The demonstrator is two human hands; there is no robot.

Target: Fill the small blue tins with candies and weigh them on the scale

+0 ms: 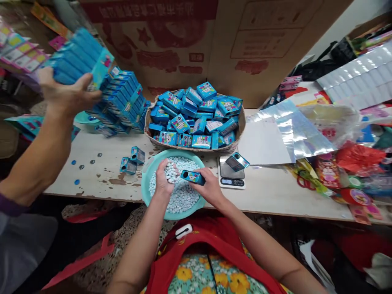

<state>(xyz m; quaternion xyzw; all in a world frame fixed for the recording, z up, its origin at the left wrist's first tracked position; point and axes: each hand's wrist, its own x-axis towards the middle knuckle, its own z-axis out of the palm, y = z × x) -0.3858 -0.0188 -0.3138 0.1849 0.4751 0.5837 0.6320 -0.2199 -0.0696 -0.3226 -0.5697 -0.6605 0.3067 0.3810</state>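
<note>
My left hand (pixel 164 179) is cupped round a heap of small pale candies (pixel 172 171) above a mint-green basin (pixel 146 185). The basin holds a mass of the same candies (pixel 182 200). My right hand (pixel 210 187) grips a small blue candy box (pixel 192 176), tilted over the basin with a dark round opening at its left end. Candies in my left hand lie close beside that opening. To the right, another blue box (pixel 237 161) rests on a small digital scale (pixel 232 173); its display digits are too small to read.
Behind the basin stands a carton tray (pixel 241 130) heaped with blue boxes. Two boxes (pixel 128 165) and several bottle-cap-like discs (pixel 77 181) lie left. A co-worker's hand (pixel 67 92) holds a bundle of blue packs (pixel 81 57) by a tall stack (pixel 125 98). Plastic sheets (pixel 306 130) lie right.
</note>
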